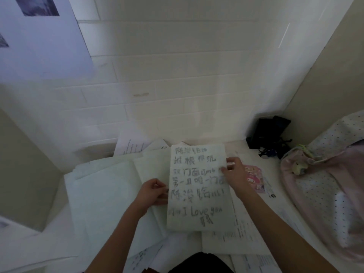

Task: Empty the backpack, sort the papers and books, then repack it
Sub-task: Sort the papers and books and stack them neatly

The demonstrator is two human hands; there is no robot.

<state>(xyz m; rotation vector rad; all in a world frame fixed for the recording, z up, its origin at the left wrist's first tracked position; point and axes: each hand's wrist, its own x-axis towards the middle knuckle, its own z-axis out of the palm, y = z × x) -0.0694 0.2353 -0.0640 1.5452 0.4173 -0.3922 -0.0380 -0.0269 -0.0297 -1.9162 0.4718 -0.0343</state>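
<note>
Holding a white handwritten sheet of paper (198,186) over the middle of the white desk (254,154), I pinch its left edge with my left hand (152,192) and its right edge with my right hand (234,174). Loose white papers (102,186) cover the desk's left side and near edge. The pale pink dotted fabric backpack (323,186) lies along the right edge; a black pouch (267,133) fills the far right corner. The sheet's long axis runs away from me, pencil lines upright, slightly creased.
</note>
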